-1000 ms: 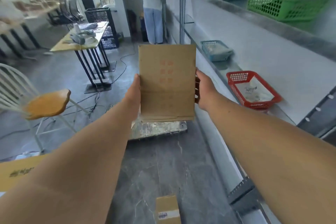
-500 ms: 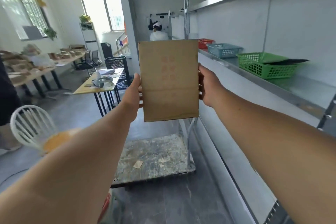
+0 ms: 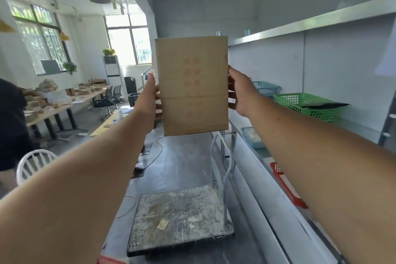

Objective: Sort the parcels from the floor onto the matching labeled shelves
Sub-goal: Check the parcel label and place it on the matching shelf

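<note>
A flat brown cardboard parcel [image 3: 194,85] with faint red print is held upright in front of me at arm's length. My left hand [image 3: 150,96] grips its left edge and my right hand [image 3: 239,92] grips its right edge. The metal shelves [image 3: 300,25] run along the right wall. On the middle shelf stand a green basket [image 3: 308,106] with a dark flat packet in it and a blue basket [image 3: 266,89] further back. Lower down sit another blue basket [image 3: 251,138] and a red basket [image 3: 285,186], partly hidden by my right arm.
A worn flat trolley [image 3: 182,218] with a metal handle stands on the grey floor below the parcel. A white chair [image 3: 34,163] and a person in dark clothes [image 3: 11,122] are at the left. Tables [image 3: 57,109] with boxes and office chairs fill the back left.
My view has tilted upward and the parcel has risen with both hands, from floor level toward the upper shelves. The small parcel on the floor has dropped out of sight.
</note>
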Demonstrator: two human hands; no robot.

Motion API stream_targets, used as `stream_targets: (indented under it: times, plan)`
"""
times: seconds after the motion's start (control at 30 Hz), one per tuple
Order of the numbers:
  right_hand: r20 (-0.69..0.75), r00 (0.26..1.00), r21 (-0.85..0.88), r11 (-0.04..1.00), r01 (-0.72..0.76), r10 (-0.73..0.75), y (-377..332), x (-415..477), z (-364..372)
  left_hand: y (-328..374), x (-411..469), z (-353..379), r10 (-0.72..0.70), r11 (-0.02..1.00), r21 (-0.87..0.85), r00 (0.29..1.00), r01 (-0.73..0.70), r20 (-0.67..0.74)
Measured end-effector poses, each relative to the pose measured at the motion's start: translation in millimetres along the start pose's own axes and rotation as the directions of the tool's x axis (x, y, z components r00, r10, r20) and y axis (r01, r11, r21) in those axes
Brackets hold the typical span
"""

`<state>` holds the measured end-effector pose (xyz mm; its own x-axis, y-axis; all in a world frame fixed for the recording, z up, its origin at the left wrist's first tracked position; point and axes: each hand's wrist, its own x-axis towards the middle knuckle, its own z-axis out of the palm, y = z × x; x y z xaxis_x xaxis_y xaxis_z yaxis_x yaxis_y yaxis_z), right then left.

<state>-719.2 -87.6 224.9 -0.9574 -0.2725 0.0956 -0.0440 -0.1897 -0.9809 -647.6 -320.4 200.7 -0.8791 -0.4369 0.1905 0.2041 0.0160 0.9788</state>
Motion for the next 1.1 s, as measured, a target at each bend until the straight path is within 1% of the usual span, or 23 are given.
stream_targets:
  times: [0.2, 0.3, 0.4, 0.5, 0.7, 0.9, 1.1]
  plan:
    - [0.007, 1.000, -0.061, 0.998, 0.021, -0.021, -41.3, 4.8, 8.6, 42.0, 6.1, 1.1, 0.045, 0.999, -0.004, 0.999, -0.045, -0.001]
    - [0.028, 0.999, -0.037, 0.999, 0.032, -0.031, -54.5, 9.9, 8.5, 61.4, 7.3, 0.7, 0.067, 0.998, 0.008, 0.998, -0.067, 0.014]
    - [0.059, 0.997, -0.025, 0.999, 0.042, -0.040, -63.3, 9.4, 16.1, 77.2, 5.1, -1.0, 0.067, 0.998, 0.005, 0.998, -0.067, -0.015]
    - [0.073, 0.994, -0.011, 0.997, 0.082, -0.081, -70.4, 8.6, 26.0, 86.1, 3.7, 2.2, 0.095, 0.995, -0.019, 0.995, -0.096, -0.040]
    - [0.037, 0.992, 0.010, 0.992, 0.122, -0.122, -75.7, 18.2, 36.8, 86.6, 17.8, -8.3, 0.112, 0.991, -0.071, 0.991, -0.118, -0.078]
    - [0.024, 0.997, -0.017, 0.997, 0.070, -0.069, -62.3, 26.2, 38.9, 73.6, 16.2, -12.2, 0.062, 0.993, -0.096, 0.992, -0.073, -0.107]
    - [0.030, 0.997, 0.000, 0.998, 0.065, -0.065, -65.5, 26.6, 37.4, 76.3, 11.4, -11.4, 0.050, 0.993, -0.101, 0.990, -0.063, -0.133]
